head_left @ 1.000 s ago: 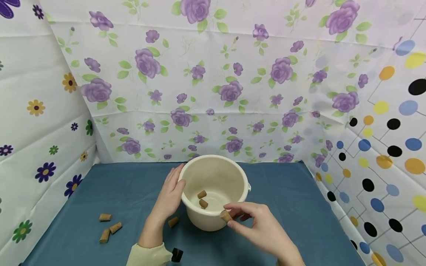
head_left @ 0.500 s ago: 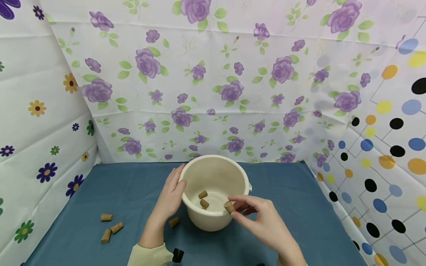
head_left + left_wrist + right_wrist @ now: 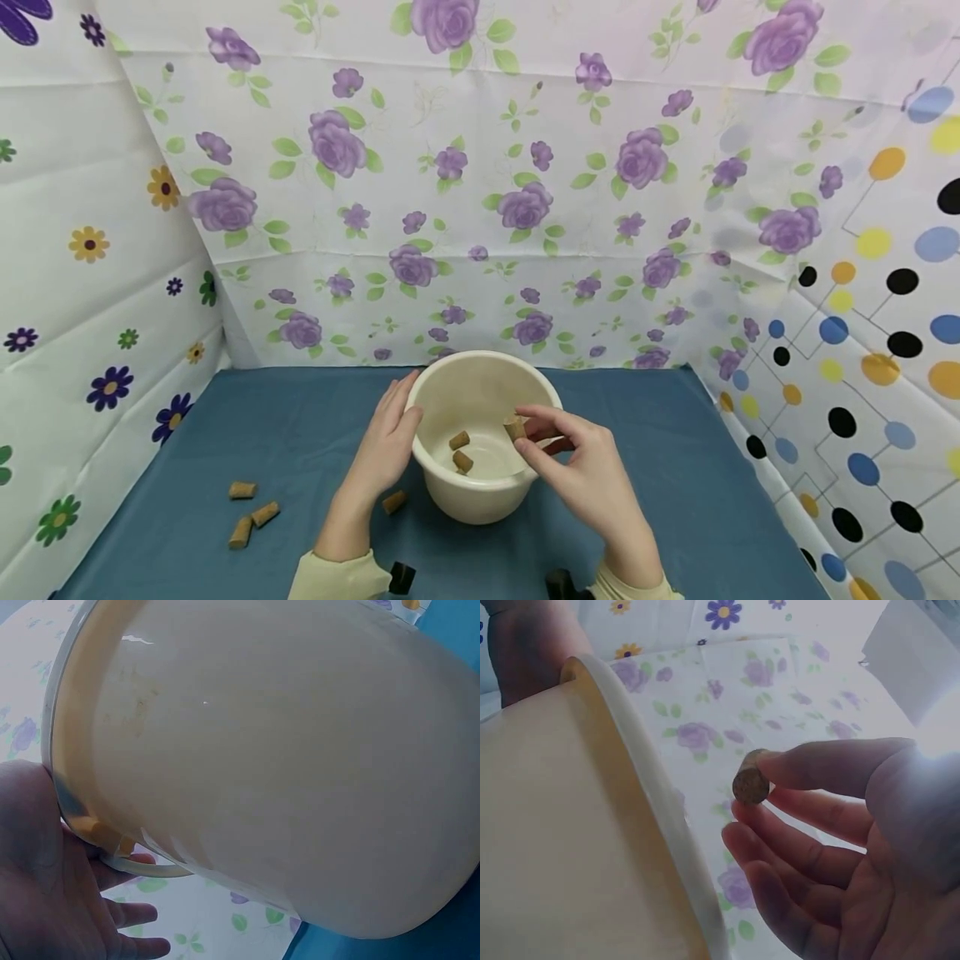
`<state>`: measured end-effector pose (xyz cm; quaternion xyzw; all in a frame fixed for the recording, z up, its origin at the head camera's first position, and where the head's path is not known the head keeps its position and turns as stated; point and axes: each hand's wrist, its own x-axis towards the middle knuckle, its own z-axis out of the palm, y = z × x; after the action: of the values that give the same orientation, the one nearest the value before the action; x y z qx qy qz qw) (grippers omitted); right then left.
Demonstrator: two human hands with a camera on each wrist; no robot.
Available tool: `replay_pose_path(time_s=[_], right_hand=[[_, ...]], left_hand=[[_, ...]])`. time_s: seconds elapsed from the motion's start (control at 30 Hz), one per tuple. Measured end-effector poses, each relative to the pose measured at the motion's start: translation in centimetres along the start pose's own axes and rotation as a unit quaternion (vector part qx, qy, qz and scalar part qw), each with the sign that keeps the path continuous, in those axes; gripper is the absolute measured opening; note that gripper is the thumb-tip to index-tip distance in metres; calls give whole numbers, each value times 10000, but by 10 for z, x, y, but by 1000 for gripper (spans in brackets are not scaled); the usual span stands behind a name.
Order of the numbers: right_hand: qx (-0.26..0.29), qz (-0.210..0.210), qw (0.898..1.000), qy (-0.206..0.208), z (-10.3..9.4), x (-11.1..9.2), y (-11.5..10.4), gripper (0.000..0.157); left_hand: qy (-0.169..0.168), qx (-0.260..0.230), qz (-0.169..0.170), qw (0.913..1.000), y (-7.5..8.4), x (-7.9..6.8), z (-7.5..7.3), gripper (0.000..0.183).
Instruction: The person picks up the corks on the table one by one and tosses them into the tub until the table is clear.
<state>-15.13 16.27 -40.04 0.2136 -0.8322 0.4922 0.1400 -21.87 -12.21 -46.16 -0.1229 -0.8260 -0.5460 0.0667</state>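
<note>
A cream plastic bucket (image 3: 476, 504) stands upright on the blue cloth. My left hand (image 3: 381, 446) holds its left rim, thumb over the edge and fingers along the outside; in the left wrist view, the fingers of that hand (image 3: 60, 889) extend beside the bucket's handle (image 3: 154, 868). Between thumb and fingertips, my right hand (image 3: 581, 458) pinches a cork (image 3: 514, 428) above the bucket's opening, at the right side. The right wrist view shows the round end of that cork (image 3: 750, 786). On the bucket's floor lie corks (image 3: 462, 461), close together.
Three loose corks (image 3: 242, 531) lie at the left on the blue cloth (image 3: 300, 433). Another cork (image 3: 393, 502) sits between my left wrist and the bucket. Behind is a floral curtain (image 3: 420, 317); patterned sheets (image 3: 862, 400) flank both sides.
My right hand has carried the cork from the bucket's front right rim up and further over the opening. My left hand stays on the rim.
</note>
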Motion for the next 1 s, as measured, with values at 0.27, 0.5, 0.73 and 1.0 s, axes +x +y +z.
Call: replay_pose_path(time_s=[0.27, 0.5, 0.73, 1.0], right_hand=[[-235, 64, 9994, 241, 2, 2, 2, 35], [-418, 86, 9983, 391, 5, 3, 4, 37], [-539, 34, 9972, 514, 10, 4, 6, 38], [-814, -19, 9952, 537, 15, 6, 5, 38]], left_hand=[[-8, 10, -21, 10000, 0, 0, 0, 58], [-13, -10, -10, 10000, 0, 0, 1, 57], [-18, 0, -20, 10000, 1, 0, 2, 57], [-6, -6, -4, 10000, -1, 0, 2, 58]])
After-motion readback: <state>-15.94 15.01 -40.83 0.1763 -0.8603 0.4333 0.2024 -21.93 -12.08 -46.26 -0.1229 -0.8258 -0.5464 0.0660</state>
